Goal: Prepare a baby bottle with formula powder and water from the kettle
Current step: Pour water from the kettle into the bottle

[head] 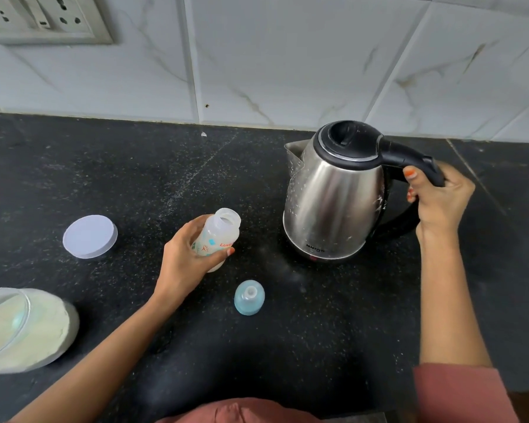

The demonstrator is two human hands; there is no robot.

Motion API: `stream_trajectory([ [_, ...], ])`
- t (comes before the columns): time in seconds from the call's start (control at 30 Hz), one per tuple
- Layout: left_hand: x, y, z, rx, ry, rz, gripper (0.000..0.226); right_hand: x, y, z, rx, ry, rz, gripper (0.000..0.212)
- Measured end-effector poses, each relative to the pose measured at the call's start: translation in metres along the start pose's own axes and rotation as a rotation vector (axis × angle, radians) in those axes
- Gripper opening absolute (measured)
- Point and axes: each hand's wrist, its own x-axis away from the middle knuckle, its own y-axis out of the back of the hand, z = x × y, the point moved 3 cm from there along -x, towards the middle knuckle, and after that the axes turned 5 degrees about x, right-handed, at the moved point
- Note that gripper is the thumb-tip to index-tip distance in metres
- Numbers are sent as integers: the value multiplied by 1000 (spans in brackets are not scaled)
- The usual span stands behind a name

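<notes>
Over counter (135, 178): L hand (185, 257) round bottle (219, 236), R hand (440, 199) round kettle handle (416, 158)

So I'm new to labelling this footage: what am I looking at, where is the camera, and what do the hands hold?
There is no machine here: a person works with bare hands, and the single camera is worn on their head, looking forward and down. The right hand grips the black handle of a steel electric kettle. The left hand holds an open baby bottle, tilted toward it. On the black countertop are the bottle's blue teat cap, a white round lid and, at the left edge, an open clear jar of pale powder, probably the formula.
</notes>
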Motion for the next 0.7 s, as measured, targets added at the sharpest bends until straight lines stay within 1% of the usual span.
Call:
stream_trajectory([
  [0.07,0,-2,0,-3,4,1,57,-1,0,-3,-17,-7,17,5],
  [0.17,-1,-2,4,-19,15,-7,58,-3,0,-6,-62,-25,57,16],
  [0.23,-1,-2,5,-27,22,-12,58,-5,0,-9,-93,-46,78,20],
  [0.4,-1,-5,1,-30,22,-16,57,-11,2,-16,-141,-66,126,24],
  [0.7,-2,-10,-4,-30,10,-19,58,-14,12,-35,-215,-121,147,29],
])
